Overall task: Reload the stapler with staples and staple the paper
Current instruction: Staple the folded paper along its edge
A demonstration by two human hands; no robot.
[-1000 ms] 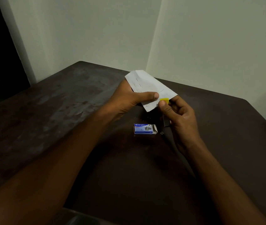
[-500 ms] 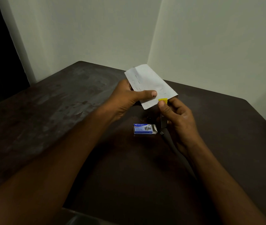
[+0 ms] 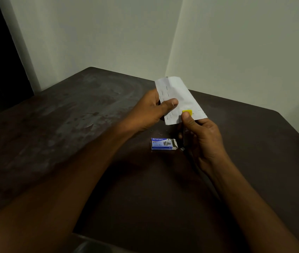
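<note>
My left hand (image 3: 151,111) pinches a folded white paper (image 3: 178,96) above the table, thumb on its front. Several staples show as short dark lines along the paper's left and lower edges. My right hand (image 3: 202,138) grips a small stapler with a yellow tip (image 3: 187,112) and a dark body, held upright. The yellow tip lies over the paper's lower right part, my thumb just below it. A blue and white staple box (image 3: 163,143) lies on the table below both hands, its right flap open.
The dark brown table (image 3: 72,125) stands in a corner between two pale walls. A few loose staples (image 3: 160,133) lie on it just beyond the box. A dark doorway is at the far left.
The paper has tilted up and shifted right, with the left thumb sliding higher on it. The stapler's yellow tip now overlaps the paper's lower right part instead of sitting at its edge.
</note>
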